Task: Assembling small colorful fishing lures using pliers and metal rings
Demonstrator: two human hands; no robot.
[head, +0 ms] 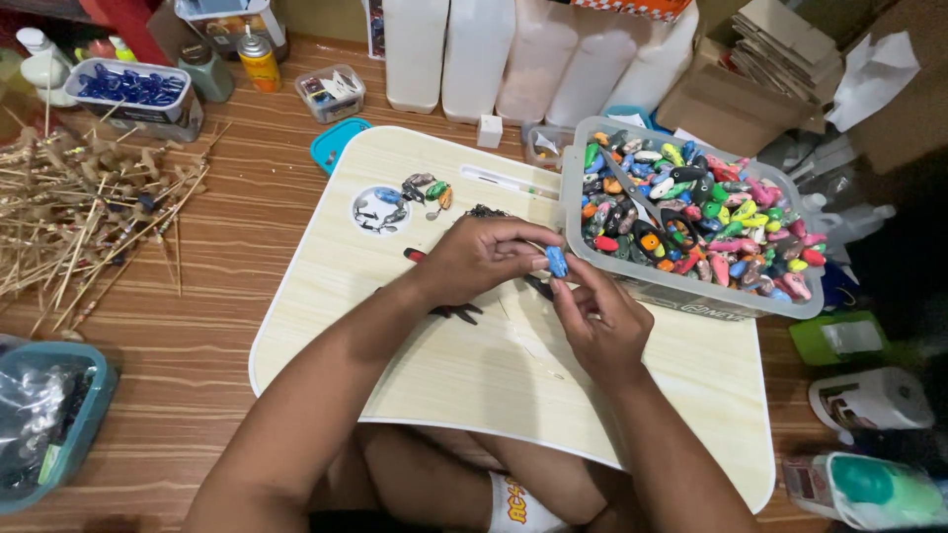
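Both hands meet above a pale lap board. The left hand and right hand pinch a small blue lure-shaped piece between their fingertips. A clear plastic bin of multicoloured pieces stands at the board's right edge. A few loose pieces lie near the board's far edge. A bundle of thin sticks lies on the wooden floor to the left.

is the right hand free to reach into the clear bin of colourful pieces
Probably yes. The right hand sits just beside the open-topped clear bin, with nothing between them, but its fingers share a small blue piece with the left hand, so it would have to let go first.
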